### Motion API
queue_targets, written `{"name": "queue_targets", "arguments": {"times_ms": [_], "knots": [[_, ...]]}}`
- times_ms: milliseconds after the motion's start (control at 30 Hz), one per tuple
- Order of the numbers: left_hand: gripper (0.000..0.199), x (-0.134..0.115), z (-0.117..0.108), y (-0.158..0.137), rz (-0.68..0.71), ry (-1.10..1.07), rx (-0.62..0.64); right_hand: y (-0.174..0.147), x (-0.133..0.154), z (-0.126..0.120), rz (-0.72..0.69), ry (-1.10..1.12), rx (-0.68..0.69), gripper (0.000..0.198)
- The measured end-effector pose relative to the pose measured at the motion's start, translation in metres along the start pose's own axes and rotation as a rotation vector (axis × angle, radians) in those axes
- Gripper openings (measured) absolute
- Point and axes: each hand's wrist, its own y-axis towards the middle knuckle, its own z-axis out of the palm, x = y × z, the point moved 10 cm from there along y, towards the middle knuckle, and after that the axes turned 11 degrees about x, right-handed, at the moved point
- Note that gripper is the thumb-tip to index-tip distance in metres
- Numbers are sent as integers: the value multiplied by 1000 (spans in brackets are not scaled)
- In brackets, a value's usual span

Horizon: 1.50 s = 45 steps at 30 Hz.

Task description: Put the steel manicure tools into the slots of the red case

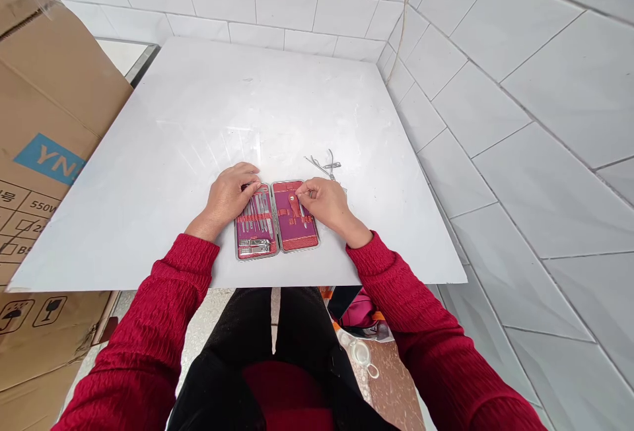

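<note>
A manicure case with a red and purple lining lies opened flat on the white table. Its left half holds several slim metal tools in loops, above two nail clippers. My left hand grips the upper left edge of the case, thumb over the tool tops. Over the right half, my right hand pinches the upper end of a slim metal tool lying by a red strap with a snap; the fingers partly hide it. Beyond that hand lie scissors and nippers, overlapping each other.
The white tabletop meets tiled walls behind and at right. A large cardboard box stands along the left side. Below the front edge, a bag with pink contents sits near my legs. A cable hangs in the corner.
</note>
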Motion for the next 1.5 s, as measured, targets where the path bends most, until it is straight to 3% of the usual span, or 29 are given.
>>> {"name": "queue_targets", "arguments": {"times_ms": [533,667,767,900,1000,1167,1367,1500], "knots": [[24,-1,1,1,2,2,-4,-5,13,0,37,-75,82,16],[25,-1,0,0,12,20,-13,-4,16,1,-15,-87,105,19],[24,-1,-1,-1,21,10,-20,-2,11,-12,-40,-101,13,18],[24,-3,-1,-2,21,20,-22,-2,-18,-52,64,-158,-248,19],[24,-3,-1,-2,15,26,-23,0,-34,-67,120,-230,-325,18],[23,-1,-1,-3,8,44,-23,9,-36,-55,121,-339,-246,18],[24,1,-1,-3,-3,33,-23,11,-39,-52,232,-483,-215,27],[25,0,-1,-3,-9,17,-21,16,-26,-50,174,-517,-198,31]]}}
